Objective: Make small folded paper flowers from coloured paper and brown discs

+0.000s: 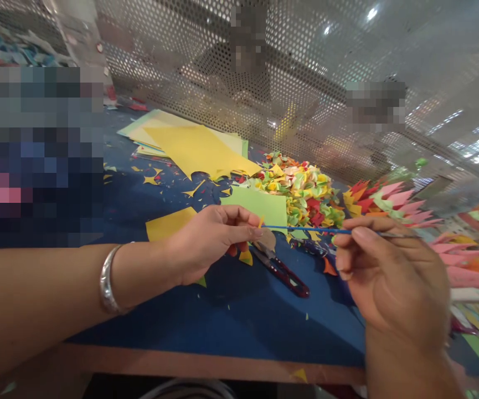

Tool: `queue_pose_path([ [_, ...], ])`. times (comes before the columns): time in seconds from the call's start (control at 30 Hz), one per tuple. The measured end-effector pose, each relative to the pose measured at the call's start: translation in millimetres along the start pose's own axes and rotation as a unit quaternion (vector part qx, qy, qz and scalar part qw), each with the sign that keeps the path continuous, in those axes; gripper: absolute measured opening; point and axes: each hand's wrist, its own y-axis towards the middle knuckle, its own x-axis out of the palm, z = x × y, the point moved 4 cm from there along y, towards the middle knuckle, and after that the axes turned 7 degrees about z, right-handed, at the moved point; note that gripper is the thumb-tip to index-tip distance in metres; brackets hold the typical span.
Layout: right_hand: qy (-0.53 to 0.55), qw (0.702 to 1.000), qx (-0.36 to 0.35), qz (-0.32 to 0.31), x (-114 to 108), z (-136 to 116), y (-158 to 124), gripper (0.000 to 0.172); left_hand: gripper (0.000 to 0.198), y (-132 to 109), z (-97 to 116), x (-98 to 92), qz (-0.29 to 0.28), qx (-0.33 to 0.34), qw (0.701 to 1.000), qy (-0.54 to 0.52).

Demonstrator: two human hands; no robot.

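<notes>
A thin blue stick (301, 228) stretches level between my hands above the blue tabletop. My right hand (395, 271) is closed, pinching its right end between thumb and fingers. The thumb and fingers of my left hand (206, 238) are pressed together on a small pale paper piece (267, 241) at the stick's other end. A bit of orange-yellow shows at that tip; how it is attached I cannot tell. Below the left fingertips lie scissors (289, 277) with dark red handles. A yellow paper sheet (168, 220) is partly hidden behind my left hand.
Behind my hands are a green sheet (259, 205), a heap of small cut paper pieces (305, 188) and stacked paper sheets (206, 149). Folded pink and orange paper shapes (401, 199) stand at right. A perforated metal screen (173, 61) bounds the back.
</notes>
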Motion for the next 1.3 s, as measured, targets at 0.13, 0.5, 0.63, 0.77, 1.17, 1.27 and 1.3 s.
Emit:
queue_pose_path([
  [0.13, 0.012, 0.999, 0.036, -0.012, 3, 14, 2, 0.007, 0.019, -3, -3, 3.9, -0.029, -0.008, 0.999, -0.020],
  [0.5, 0.019, 0.998, 0.057, -0.001, 3, 24, 3, 0.005, 0.020, -13, -1, 8.2, -0.079, -0.052, 0.994, -0.056],
  [0.63, 0.026, 0.998, 0.058, -0.011, 2, 25, 2, 0.006, 0.019, -13, 3, 9.5, -0.079, -0.063, 0.992, -0.073],
  [0.77, 0.050, 0.997, 0.057, -0.027, 4, 25, 0, 0.005, 0.037, -8, 3, 7.1, -0.036, -0.071, 0.994, -0.078],
  [1.17, 0.045, 0.994, 0.058, -0.077, 5, 27, -5, 0.009, 0.026, -5, -2, 3.0, -0.039, -0.076, 0.993, -0.082],
  [1.27, 0.053, 0.993, 0.056, -0.088, 5, 27, -6, 0.009, 0.027, -6, 0, 2.7, -0.049, -0.079, 0.993, -0.073],
  [1.3, 0.053, 0.993, 0.055, -0.088, 4, 27, -6, 0.009, 0.027, -6, 1, 2.6, -0.055, -0.080, 0.993, -0.067],
])
